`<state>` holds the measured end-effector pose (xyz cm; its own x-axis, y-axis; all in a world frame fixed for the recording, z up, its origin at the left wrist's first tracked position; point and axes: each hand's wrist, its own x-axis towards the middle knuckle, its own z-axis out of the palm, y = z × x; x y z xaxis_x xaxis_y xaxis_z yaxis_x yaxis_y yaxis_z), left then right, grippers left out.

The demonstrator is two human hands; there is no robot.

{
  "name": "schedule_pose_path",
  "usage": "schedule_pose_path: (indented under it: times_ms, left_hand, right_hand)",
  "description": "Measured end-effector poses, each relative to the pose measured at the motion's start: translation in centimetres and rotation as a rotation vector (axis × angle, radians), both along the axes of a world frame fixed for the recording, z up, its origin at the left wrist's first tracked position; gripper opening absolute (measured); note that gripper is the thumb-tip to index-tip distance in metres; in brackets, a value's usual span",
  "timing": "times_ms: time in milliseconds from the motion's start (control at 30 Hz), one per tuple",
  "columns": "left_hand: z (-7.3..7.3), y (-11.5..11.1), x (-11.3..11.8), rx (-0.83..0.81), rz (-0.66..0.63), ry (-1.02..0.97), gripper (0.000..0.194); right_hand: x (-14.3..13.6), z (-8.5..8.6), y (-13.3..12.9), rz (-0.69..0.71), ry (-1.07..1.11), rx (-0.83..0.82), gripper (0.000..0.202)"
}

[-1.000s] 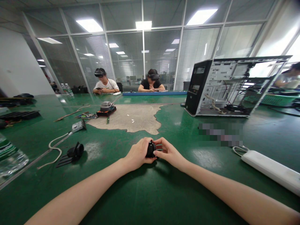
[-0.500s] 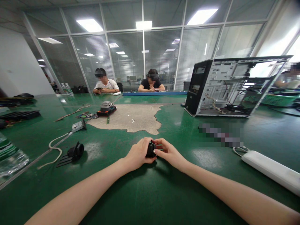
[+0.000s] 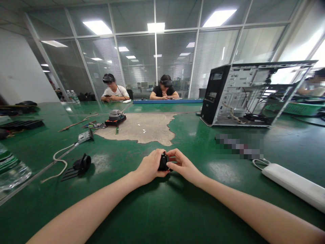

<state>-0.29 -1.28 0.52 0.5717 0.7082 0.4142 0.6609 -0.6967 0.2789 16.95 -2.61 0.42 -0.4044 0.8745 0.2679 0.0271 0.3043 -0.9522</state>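
My left hand (image 3: 150, 166) and my right hand (image 3: 183, 165) meet over the green table (image 3: 162, 203), both closed around a small black part (image 3: 163, 162). The part is mostly hidden between my fingers, just above the table surface. My right fingertips pinch its right side, and my left hand cups it from the left.
An open computer case (image 3: 243, 93) stands at the back right. A white power strip (image 3: 291, 184) lies at the right. A black part (image 3: 81, 164), a white cable (image 3: 59, 159), a bracket (image 3: 85, 136) and a fan unit (image 3: 115, 118) lie left. Two people sit at the far end; a water bottle (image 3: 11, 171) stands at the left edge.
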Motion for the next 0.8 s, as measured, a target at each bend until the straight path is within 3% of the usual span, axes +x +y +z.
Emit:
schedule_pose_path:
  times_ms: [800]
  left_hand:
    - [0.03,-0.02,0.06,0.002,0.009,0.019,0.055]
  right_hand:
    - [0.05,0.16,-0.03,0.029,-0.007,-0.018,0.027]
